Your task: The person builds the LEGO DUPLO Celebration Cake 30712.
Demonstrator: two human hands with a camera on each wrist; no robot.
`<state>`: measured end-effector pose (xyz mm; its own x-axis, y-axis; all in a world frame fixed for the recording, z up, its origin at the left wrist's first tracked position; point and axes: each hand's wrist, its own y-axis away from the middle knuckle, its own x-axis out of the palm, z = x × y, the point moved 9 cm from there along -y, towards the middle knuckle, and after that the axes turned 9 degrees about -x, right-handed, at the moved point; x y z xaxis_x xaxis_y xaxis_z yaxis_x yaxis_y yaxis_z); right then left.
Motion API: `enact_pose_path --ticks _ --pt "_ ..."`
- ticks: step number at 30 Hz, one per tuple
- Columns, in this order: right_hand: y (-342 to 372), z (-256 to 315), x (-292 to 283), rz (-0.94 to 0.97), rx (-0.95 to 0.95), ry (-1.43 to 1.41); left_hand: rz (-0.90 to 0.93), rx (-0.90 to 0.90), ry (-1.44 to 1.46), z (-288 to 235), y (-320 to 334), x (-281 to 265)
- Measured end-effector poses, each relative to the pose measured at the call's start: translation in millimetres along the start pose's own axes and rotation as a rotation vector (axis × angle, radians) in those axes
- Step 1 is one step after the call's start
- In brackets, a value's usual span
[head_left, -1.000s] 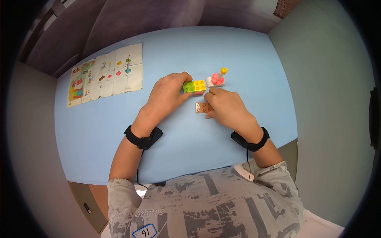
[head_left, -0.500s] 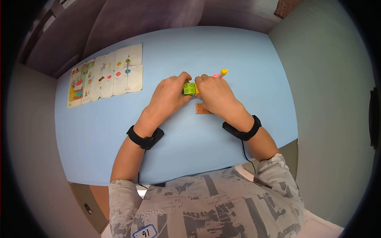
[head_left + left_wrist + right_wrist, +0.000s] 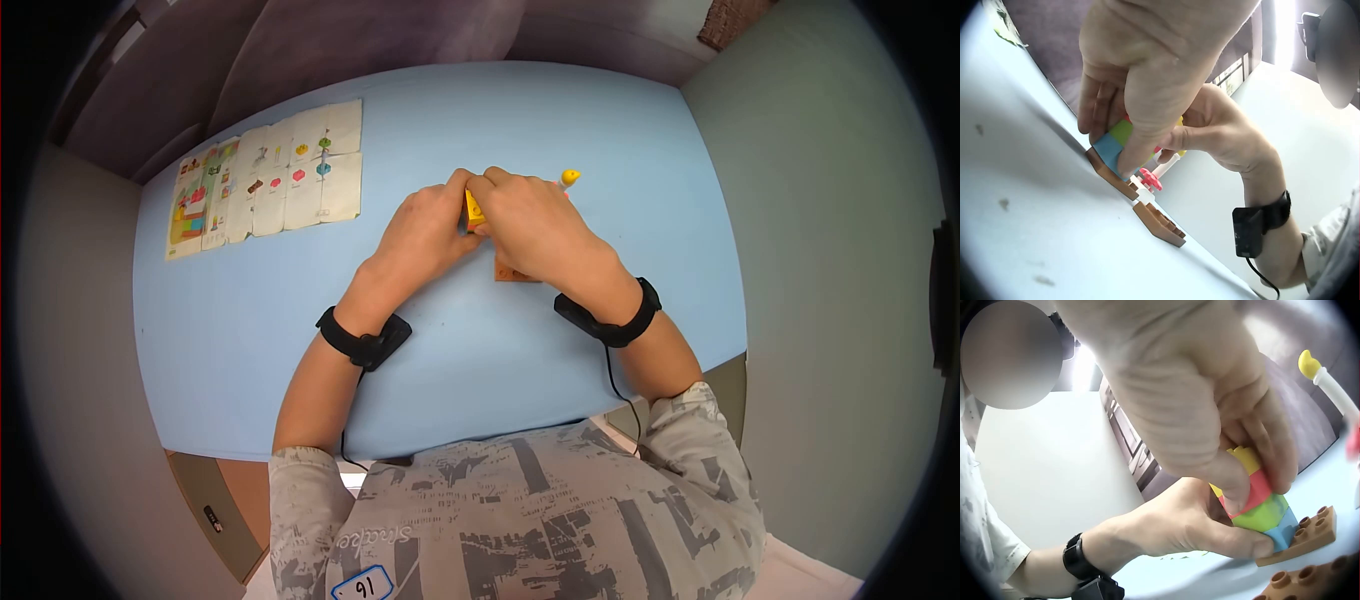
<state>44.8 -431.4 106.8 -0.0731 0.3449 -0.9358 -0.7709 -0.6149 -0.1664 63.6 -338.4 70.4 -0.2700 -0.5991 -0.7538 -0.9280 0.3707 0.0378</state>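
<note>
My left hand point(image 3: 422, 232) holds the base of a brick stack, its thumb against the blue brick point(image 3: 1284, 531). Above it come a green brick point(image 3: 1263, 515), a red-pink brick point(image 3: 1260, 492) and a yellow brick point(image 3: 1246, 459) on top. My right hand point(image 3: 540, 222) pinches the upper two between thumb and fingers, close beside the left fingertips. The stack stands at one end of a brown studded plate point(image 3: 1316, 532). From above, only part of the yellow brick shows between the hands.
A second brown plate point(image 3: 1159, 225) lies nearer the body, partly under my right hand. Behind that hand stands a white candle with a yellow flame point(image 3: 570, 177), beside a pink flower piece point(image 3: 1150, 179). A creased picture sheet point(image 3: 270, 180) lies at the table's far left.
My right hand has left the nearer brown plate and moved left to the bricks. The yellow and red-pink bricks, earlier beside the green one, are now on top of it.
</note>
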Motion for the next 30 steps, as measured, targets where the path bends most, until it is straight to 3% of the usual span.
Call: enact_pose_path --ticks 16,21,30 --pt "1 -30 29 0.033 0.214 -0.232 0.048 -0.062 0.042 15 1 4" --pt "2 -35 18 -0.014 0.267 -0.308 0.025 0.005 0.053 10 3 1" --pt "10 -37 17 0.005 0.200 -0.164 0.020 0.059 0.077 14 2 6"
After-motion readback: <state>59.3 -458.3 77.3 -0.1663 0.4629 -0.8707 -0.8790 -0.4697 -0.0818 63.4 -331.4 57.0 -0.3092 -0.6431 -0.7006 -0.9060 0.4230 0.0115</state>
